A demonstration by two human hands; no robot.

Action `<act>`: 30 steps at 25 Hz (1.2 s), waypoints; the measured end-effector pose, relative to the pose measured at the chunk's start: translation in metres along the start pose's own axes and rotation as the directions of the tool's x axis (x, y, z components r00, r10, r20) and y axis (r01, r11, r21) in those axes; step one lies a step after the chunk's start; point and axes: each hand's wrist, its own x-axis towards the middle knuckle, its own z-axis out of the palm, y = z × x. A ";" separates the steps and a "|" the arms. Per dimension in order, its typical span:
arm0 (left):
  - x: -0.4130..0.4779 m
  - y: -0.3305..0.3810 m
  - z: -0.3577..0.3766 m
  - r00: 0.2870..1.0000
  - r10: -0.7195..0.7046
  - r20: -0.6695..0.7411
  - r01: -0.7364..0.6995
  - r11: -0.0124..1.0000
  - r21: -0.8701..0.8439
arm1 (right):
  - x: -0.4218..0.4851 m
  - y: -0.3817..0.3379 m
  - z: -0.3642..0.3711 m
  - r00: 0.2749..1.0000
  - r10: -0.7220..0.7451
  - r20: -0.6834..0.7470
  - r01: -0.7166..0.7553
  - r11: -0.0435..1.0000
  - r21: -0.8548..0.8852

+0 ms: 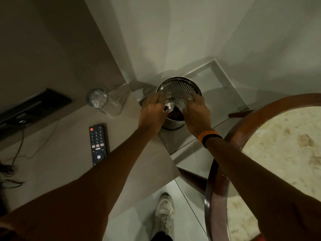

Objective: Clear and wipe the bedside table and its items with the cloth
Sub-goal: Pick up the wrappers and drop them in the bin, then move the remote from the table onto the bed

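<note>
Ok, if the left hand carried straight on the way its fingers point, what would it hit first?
Probably the rim or perforated inner wall of the metal bin, over whose edge the left hand hovers; depth is unclear.

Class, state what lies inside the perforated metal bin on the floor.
A dark reddish mass shows low inside the bin. The left hand and right hand cover much of its opening, hiding the rest.

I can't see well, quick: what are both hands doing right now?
Left hand: grips the clear glass item over the bin.
Right hand: grips the same item.
</note>
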 end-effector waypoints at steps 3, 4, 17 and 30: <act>-0.021 -0.008 -0.022 1.000 -0.004 -0.026 0.005 0.999 0.049 | -0.013 -0.011 0.001 0.995 -0.046 -0.093 0.050 0.998 0.038; -0.030 -0.010 -0.032 0.999 -0.012 -0.039 0.014 0.999 0.048 | -0.017 -0.014 -0.001 0.992 -0.061 -0.112 0.066 0.997 0.039; -0.228 -0.108 -0.103 0.927 -0.369 -0.060 0.372 0.927 0.051 | -0.126 -0.144 0.008 0.953 -0.296 -0.066 0.303 0.942 0.146; -0.283 -0.139 -0.080 0.895 -0.446 -0.020 0.445 0.895 -0.035 | -0.189 -0.225 0.061 0.982 -0.187 -0.038 0.191 0.959 0.208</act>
